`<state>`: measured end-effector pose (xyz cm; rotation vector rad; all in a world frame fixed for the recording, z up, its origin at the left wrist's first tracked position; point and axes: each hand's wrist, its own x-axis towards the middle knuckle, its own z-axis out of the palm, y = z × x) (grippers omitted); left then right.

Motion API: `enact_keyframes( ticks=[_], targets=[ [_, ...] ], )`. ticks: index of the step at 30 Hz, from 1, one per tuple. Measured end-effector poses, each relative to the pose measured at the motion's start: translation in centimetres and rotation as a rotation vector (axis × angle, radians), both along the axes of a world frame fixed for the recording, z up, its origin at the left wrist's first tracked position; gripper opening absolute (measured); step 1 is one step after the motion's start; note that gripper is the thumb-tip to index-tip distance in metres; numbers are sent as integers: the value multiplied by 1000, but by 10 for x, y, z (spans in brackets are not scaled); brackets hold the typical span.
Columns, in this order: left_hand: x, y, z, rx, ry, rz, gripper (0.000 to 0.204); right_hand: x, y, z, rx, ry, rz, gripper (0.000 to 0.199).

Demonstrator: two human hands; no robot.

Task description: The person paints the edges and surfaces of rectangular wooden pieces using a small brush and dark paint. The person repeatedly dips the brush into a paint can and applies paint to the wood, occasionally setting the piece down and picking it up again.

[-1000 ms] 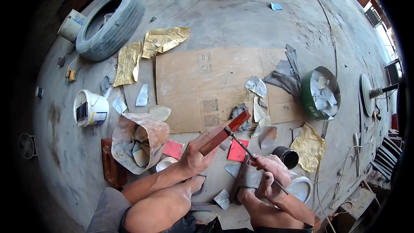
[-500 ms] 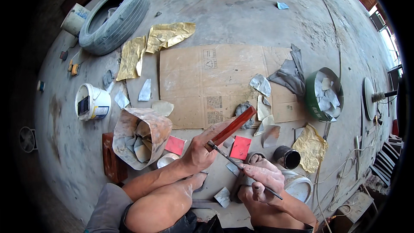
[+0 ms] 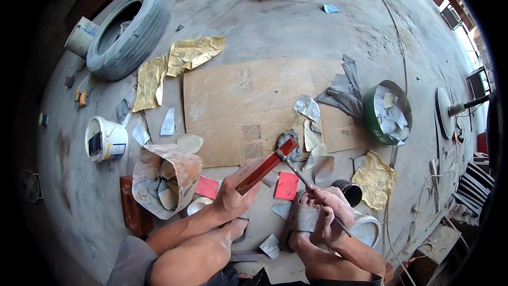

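Note:
My left hand (image 3: pixel 230 197) is closed around a reddish-brown strip of wood (image 3: pixel 266 168), which slants up and to the right. In my right hand (image 3: pixel 334 211) a thin paintbrush (image 3: pixel 297 172) with a long dark handle is pinched between the fingers. Its tip is at the strip's far end and appears to touch it. Below the strip lies a red square of paper (image 3: pixel 286 185); another red piece (image 3: pixel 207 186) is beside my left wrist. A black open tin (image 3: pixel 349 193) stands just behind my right hand, which hides part of it.
A flattened cardboard sheet (image 3: pixel 222 106) lies ahead. On the left are a paper-filled bag (image 3: pixel 185 172), a white bucket (image 3: pixel 117 140) and a tyre (image 3: pixel 151 37). A green tub (image 3: pixel 374 126) of paper scraps, yellow sandpaper (image 3: pixel 377 182) and loose cables (image 3: pixel 418 214) are on the right.
The brush tip has moved from the strip's near end up to its far end. My right hand has risen slightly, and the strip has shifted down and left. The whole view has shifted a little.

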<state>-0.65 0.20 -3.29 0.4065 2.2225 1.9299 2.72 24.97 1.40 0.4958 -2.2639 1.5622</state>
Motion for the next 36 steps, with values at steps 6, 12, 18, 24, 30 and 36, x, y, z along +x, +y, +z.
enact_keyframes(
  ticks=[6, 12, 18, 24, 30, 36],
  targets=[
    [2, 0, 0, -23, -84, 6, 49, -3, 9, 0, 2, -47, -86, 43],
    [1, -1, 2, 0, -68, 8, 46, -2, 7, -3, 1, -22, -64, 42],
    [-1, -1, 8, -54, -67, 2, 45, 4, -2, -5, -22, 40, 73, 40],
    [-4, 4, 6, -39, 6, 55, 26, 4, -10, -5, -81, 76, 228, 27],
    [-5, 7, 14, -68, -35, 75, 26, 4, -11, -6, -55, 90, 340, 27],
    [-8, 4, 10, -50, 75, 50, 20, 2, -12, -1, -38, 88, 373, 27]
  ],
)
